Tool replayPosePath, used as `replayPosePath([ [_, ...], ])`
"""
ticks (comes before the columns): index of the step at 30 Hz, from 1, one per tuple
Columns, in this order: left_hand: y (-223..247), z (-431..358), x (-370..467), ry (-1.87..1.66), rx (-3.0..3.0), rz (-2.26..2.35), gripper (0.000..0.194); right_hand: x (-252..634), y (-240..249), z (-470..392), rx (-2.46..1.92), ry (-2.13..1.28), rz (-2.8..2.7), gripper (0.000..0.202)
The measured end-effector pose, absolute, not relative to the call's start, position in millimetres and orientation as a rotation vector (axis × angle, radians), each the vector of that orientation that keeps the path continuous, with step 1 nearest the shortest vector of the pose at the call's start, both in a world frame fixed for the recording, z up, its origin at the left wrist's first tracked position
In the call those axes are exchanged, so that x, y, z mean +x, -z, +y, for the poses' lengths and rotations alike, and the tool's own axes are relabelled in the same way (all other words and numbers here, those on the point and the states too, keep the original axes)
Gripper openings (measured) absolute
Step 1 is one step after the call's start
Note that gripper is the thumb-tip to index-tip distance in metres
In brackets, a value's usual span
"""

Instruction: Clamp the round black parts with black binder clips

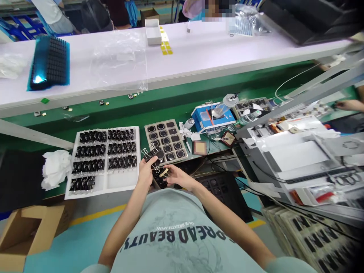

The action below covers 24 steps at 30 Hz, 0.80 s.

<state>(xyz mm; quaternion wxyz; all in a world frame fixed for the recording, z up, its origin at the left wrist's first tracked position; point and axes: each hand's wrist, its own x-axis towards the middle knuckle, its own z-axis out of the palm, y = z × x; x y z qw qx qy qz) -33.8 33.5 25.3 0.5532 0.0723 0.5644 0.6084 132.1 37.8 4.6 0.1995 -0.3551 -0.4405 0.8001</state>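
Observation:
In my left hand (pixel 146 171), fingers closed, is a black part with binder clips (pixel 150 156), their silver wire handles sticking out. A dark round piece (pixel 160 154) shows at its right end. My right hand (pixel 178 177) pinches a small tan piece (pixel 164 172) just below and to the right; its exact kind is too small to tell. Under that hand sits an open container of small black items (pixel 158 181), partly hidden. Just beyond my hands lies a compartment tray (pixel 156 129) with round black parts. To the left, a white tray (pixel 121 181) holds rows of clipped black parts.
A raised white shelf (pixel 182 62) crosses ahead, bearing a blue-wrapped black tray (pixel 49 62) and a small white box (pixel 152 32). At right stand a blue box (pixel 214 115) and a grey machine (pixel 298 155) with cables. White tissues (pixel 56 168) lie left. A co-worker's hand (pixel 348 105) shows far right.

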Motion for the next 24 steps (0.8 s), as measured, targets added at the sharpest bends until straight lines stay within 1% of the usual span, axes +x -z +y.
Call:
replayPosePath([
  [3, -19.6, 29.3, -28.0, -1.389, 0.238, 1.364, 0.039, 118.4, -4.0, 38.3, -1.103, -2.198, -1.389, 0.034],
  [7, -6.4, 21.6, -19.4, -1.329, 0.212, 1.406, 0.04, 105.9, 1.9, 38.6, -1.154, -1.921, -1.855, 0.039],
  [10, 0.7, 18.8, -19.2, -1.314, 0.085, 1.412, 0.039, 114.8, 14.2, 31.3, -1.187, -1.859, -1.934, 0.037],
  [13, 4.9, 16.9, -25.1, -1.375, -0.002, 1.432, 0.038, 130.3, 40.5, 25.8, -1.35, -1.755, -1.956, 0.03],
  [15, 7.3, 13.5, -30.7, -1.424, 0.013, 1.461, 0.038, 137.9, 64.8, 28.7, -1.513, -1.759, -1.939, 0.027],
  [16, 8.6, 10.8, -33.3, -1.432, 0.041, 1.48, 0.038, 140.6, 77.1, 32.2, -1.589, -1.775, -1.915, 0.028],
  [19, 12.5, 0.3, -37.8, -1.399, 0.138, 1.569, 0.04, 147.0, 103.0, 46.2, -1.742, -1.711, -1.789, 0.046],
  [21, 15.0, -5.9, -36.5, -1.335, 0.198, 1.632, 0.044, 152.5, 105.1, 53.8, -1.762, -1.706, -1.624, 0.048],
  [24, 17.6, -9.1, -27.9, -1.177, 0.38, 1.667, 0.051, 160.0, 86.7, 58.4, -1.523, -2.023, -1.248, 0.049],
])
